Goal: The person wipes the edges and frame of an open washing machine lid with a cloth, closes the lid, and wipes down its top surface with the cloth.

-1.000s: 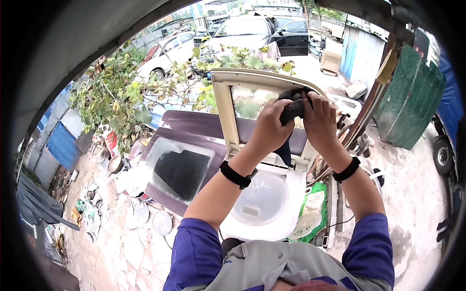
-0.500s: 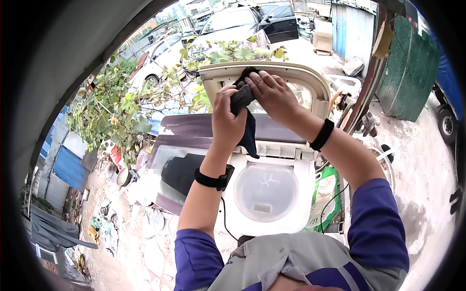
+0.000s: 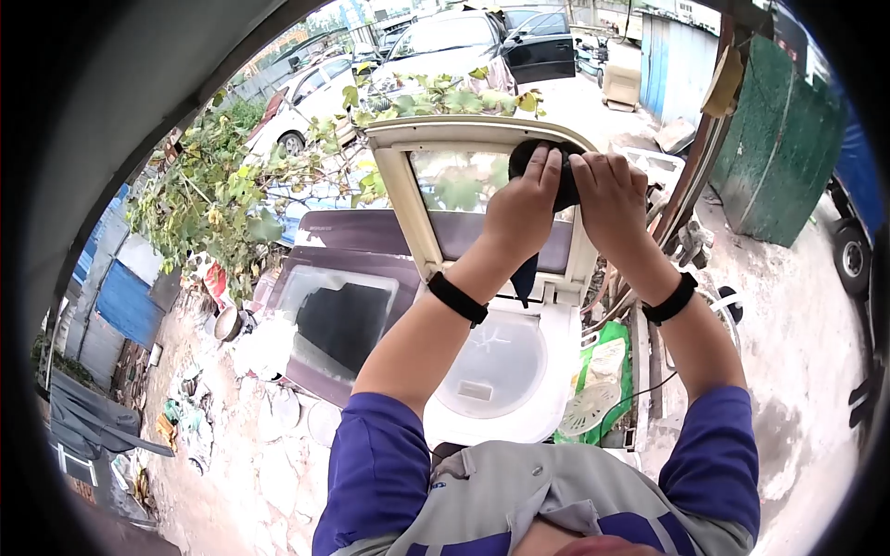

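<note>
Straight ahead stands the raised cream lid point(image 3: 419, 218) of a top-loading washing machine point(image 3: 556, 394), with a see-through window in it. A dark cloth point(image 3: 562, 195) lies bunched against the lid's upper right corner, and a loose end of it hangs below. My left hand point(image 3: 524, 211) grips the cloth from the left, fingers pressed onto it. On its right side, my right hand point(image 3: 612, 195) has its fingers curled over the same cloth. Under the lid, a translucent round inner cover point(image 3: 496, 371) sits shut over the tub.
A purple-framed panel with dark glass point(image 3: 343, 320) leans left of the machine. Leafy vines point(image 3: 222, 185) hang behind it. A green bag point(image 3: 616, 371) lies on the right, a cable crossing it. Parked cars point(image 3: 436, 46) and a green metal sheet point(image 3: 783, 139) stand farther back.
Both hands and the cloth have moved right along the lid, from its upper middle to its upper right corner. My right hand has turned more upright.
</note>
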`<state>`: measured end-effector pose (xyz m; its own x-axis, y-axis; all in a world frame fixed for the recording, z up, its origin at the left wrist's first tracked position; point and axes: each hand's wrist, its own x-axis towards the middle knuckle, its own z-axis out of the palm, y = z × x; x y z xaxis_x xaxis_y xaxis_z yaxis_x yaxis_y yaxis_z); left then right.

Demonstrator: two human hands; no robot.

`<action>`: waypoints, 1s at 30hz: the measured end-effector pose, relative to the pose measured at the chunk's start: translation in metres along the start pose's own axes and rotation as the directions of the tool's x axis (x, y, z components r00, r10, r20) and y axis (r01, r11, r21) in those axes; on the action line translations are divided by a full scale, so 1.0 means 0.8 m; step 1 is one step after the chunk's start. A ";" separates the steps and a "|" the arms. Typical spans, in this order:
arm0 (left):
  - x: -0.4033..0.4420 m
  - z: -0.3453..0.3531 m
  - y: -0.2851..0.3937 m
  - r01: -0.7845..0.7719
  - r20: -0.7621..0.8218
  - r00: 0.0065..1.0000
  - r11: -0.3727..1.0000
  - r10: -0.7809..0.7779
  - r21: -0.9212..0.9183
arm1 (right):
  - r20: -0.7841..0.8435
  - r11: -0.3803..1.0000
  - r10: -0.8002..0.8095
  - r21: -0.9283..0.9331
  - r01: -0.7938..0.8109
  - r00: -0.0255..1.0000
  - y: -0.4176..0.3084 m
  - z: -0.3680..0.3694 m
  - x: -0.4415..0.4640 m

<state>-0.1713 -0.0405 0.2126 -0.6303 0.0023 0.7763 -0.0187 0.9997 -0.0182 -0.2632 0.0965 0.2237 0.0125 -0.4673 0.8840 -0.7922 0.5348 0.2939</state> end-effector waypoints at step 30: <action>-0.022 -0.060 -0.071 0.031 -0.216 0.974 0.987 -0.064 -0.155 | 0.494 0.896 -0.084 0.417 -0.151 0.865 -0.052 -0.060 0.114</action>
<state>-0.1221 -0.0962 0.2300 -0.4449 -0.0562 0.8938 0.0824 0.9912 0.1033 -0.1997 0.0651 0.3092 -0.2240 -0.7975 0.5602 -0.9664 0.2560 -0.0220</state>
